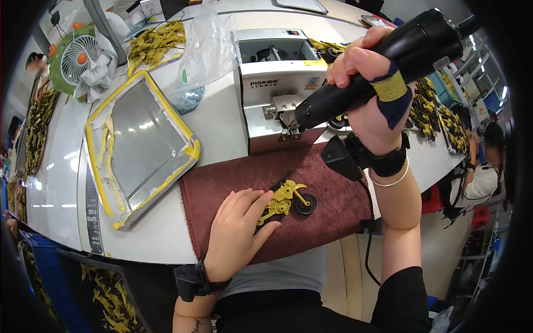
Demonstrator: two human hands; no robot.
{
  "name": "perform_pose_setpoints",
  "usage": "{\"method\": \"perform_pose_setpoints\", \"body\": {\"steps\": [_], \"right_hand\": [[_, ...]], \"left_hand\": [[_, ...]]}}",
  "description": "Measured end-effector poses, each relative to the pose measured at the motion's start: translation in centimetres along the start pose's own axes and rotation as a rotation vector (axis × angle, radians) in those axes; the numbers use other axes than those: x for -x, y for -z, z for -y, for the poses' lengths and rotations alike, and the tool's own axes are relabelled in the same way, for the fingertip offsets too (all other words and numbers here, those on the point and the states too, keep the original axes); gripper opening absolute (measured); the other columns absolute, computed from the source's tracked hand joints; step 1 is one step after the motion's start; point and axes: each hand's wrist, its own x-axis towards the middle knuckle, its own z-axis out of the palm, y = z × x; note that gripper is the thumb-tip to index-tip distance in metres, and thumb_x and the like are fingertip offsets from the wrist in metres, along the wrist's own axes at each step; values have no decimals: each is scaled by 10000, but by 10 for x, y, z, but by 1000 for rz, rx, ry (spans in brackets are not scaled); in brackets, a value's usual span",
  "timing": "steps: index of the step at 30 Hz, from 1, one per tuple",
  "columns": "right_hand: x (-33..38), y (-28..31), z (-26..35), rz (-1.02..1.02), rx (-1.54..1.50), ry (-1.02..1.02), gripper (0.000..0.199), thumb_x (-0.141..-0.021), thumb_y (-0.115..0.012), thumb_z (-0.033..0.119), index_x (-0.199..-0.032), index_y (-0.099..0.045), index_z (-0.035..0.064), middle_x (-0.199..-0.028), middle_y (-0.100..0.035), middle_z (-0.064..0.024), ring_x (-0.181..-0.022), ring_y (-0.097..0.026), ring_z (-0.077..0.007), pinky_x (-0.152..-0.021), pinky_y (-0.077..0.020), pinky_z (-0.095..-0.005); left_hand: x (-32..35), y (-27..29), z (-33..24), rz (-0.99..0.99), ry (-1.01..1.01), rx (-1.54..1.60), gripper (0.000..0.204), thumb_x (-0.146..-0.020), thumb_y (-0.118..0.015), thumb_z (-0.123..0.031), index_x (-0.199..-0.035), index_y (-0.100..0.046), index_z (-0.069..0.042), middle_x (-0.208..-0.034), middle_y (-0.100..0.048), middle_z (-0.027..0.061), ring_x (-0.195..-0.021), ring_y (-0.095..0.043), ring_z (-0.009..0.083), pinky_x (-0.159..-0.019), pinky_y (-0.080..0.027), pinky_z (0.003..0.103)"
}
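Pressing down on a small yellow toy motorcycle (286, 201), the left hand (236, 236) lies flat with fingers spread loosely, its fingertips on the toy's rear half rather than wrapped around it. The toy lies on its side on a dark red towel (327, 222) spread over the near edge of the white table (216, 122), its black front wheel pointing right. Raised above the towel, the right hand (369, 83) is closed tightly around the handle of a black electric screwdriver (383, 64), whose tip points down and left into the metal fitting of a white screw-feeder machine (277, 83). To the left of the towel sits a metal tray (136, 147) edged in yellow tape, with a clear plastic bag (202, 55) behind it. Heaps of yellow toy parts (155, 41) lie farther back, near a green desk fan (75, 58).
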Motion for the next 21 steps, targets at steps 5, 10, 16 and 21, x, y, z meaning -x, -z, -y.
{"method": "perform_pose_setpoints", "body": {"steps": [5,10,16,21], "right_hand": [[-1,-3,-6,79,87,-30,172,-754,-569,55,-879,-452,48,-637,-476,-61,-543,-490,-162,-588,-429,-326],[10,-17,3,94,73,-142,210,-744,-582,83,-878,-422,67,-634,-457,-47,-532,-470,-151,-569,-418,-314],[70,-22,39,152,-90,-181,324,-735,-637,79,-880,-349,104,-648,-469,-36,-498,-468,-143,-533,-415,-289],[91,-26,42,190,-10,-183,334,-739,-642,76,-907,-354,95,-669,-500,-48,-517,-502,-159,-544,-435,-293]], "left_hand": [[-1,1,3,2,-12,48,435,-689,-701,-145,-1091,-582,-28,-1036,-574,129,-971,-540,309,-876,-420,401],[-1,1,10,-20,-3,68,383,-701,-674,-104,-1067,-590,-32,-1026,-579,114,-966,-542,299,-860,-423,395],[-4,0,4,-45,45,31,338,-696,-679,-120,-1017,-604,-41,-979,-593,81,-955,-542,279,-839,-425,389],[-4,-2,4,-42,50,14,329,-697,-681,-120,-1010,-612,-49,-956,-589,72,-927,-542,262,-827,-428,377]]}}
